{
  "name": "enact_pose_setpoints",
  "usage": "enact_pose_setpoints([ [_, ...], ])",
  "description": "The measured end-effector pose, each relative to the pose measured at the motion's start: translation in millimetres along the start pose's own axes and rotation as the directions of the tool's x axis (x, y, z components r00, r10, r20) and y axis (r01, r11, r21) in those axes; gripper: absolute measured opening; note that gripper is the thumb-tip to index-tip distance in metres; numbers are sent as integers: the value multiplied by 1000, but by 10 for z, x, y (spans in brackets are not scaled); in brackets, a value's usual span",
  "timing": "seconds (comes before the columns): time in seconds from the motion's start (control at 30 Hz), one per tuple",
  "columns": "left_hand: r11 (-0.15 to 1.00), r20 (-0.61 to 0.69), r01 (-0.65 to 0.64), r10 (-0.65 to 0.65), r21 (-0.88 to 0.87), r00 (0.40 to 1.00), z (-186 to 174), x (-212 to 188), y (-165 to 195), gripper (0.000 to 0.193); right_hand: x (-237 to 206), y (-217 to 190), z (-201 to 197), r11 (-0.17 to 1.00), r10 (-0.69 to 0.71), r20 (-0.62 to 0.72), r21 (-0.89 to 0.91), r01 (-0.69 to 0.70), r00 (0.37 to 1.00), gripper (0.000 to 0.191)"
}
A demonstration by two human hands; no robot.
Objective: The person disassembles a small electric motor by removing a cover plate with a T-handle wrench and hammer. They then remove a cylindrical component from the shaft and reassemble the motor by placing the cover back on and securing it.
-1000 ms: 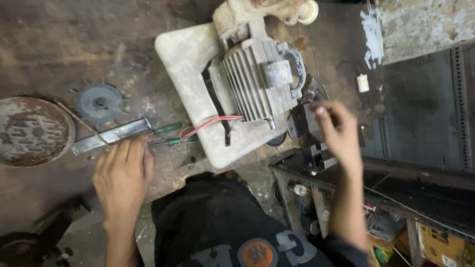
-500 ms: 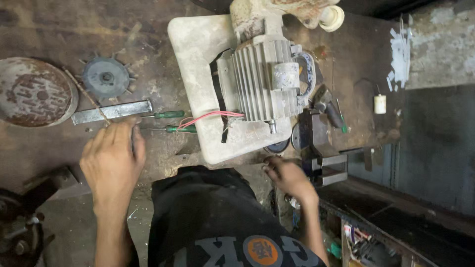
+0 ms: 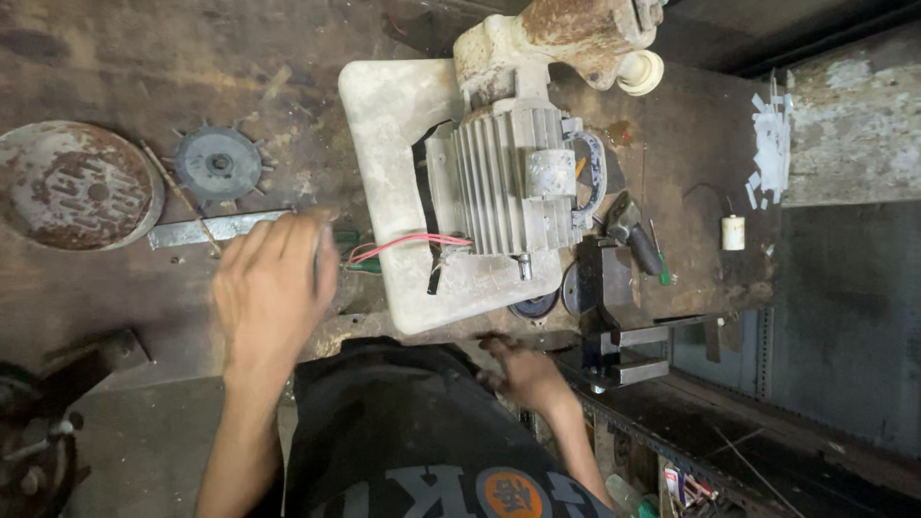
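Head view, looking straight down on a grimy workbench point(image 3: 115, 58). Far out past the left hand point(image 3: 273, 283), toward the left edge, lies one round rusty cover plate point(image 3: 72, 184), and beside it, nearer the hand, one dark fan wheel point(image 3: 219, 164) with short blades around its rim. A single flat metal bar point(image 3: 206, 228) runs in under the left hand's fingertips. That hand is spread flat, palm down, fingers loosely apart, over the bar's end and over two green-handled screwdrivers point(image 3: 357, 261), which it mostly hides; whether it grips anything I cannot tell.

Just right of that hand sits a pale, worn base plate point(image 3: 389, 144) carrying one grey ribbed electric motor point(image 3: 508, 187), with red wires point(image 3: 403, 245) trailing off it toward the screwdrivers. A small metal label plate point(image 3: 552, 175) on the motor's top is too dull to read.

The right hand point(image 3: 523, 369) is low at the bench's near edge, below the base plate, fingers curled; what they pinch, if anything, is too dark to make out. Beyond it to the right stands a dark bench vise point(image 3: 614, 317), then a dark-handled tool point(image 3: 638, 240), one small white cylinder point(image 3: 733, 232), and scraps of white paper point(image 3: 772, 144) stuck to the wall. A dark machine at the bottom left is cut off.
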State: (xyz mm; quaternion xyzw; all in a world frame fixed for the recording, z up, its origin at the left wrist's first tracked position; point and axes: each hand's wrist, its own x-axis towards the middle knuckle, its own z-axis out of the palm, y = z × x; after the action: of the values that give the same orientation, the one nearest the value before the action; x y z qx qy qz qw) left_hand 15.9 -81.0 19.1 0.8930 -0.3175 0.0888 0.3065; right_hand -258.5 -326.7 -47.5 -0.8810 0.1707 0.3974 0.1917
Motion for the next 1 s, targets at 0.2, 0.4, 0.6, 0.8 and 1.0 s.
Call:
enact_pose_setpoints([
  [0.2, 997, -12, -35, 34, -67, 999, 51, 230, -35, 15, -397, 243, -46, 783, -250, -237, 520, 340, 939, 73],
  [0.4, 989, -35, -31, 26, -145, 999, 203, 479, -205, 20, -719, 482, -311, 631, 204, -673, 646, 430, 711, 39],
  [0.6, 881, -147, -155, 99, -447, 984, 809, 979, -161, 26, -516, 133, -519, 681, 464, -793, 604, 413, 395, 35],
  [0.8, 908, -54, -60, 42, -415, 998, 1272, 1479, -262, 39, -172, -175, -898, 608, 504, -846, 491, 624, 174, 41],
  [1.0, 939, 76, 6, 21, -344, 997, 1511, 1516, -360, 36, 249, -458, -1113, 461, 561, -821, 418, 783, 108, 61],
])
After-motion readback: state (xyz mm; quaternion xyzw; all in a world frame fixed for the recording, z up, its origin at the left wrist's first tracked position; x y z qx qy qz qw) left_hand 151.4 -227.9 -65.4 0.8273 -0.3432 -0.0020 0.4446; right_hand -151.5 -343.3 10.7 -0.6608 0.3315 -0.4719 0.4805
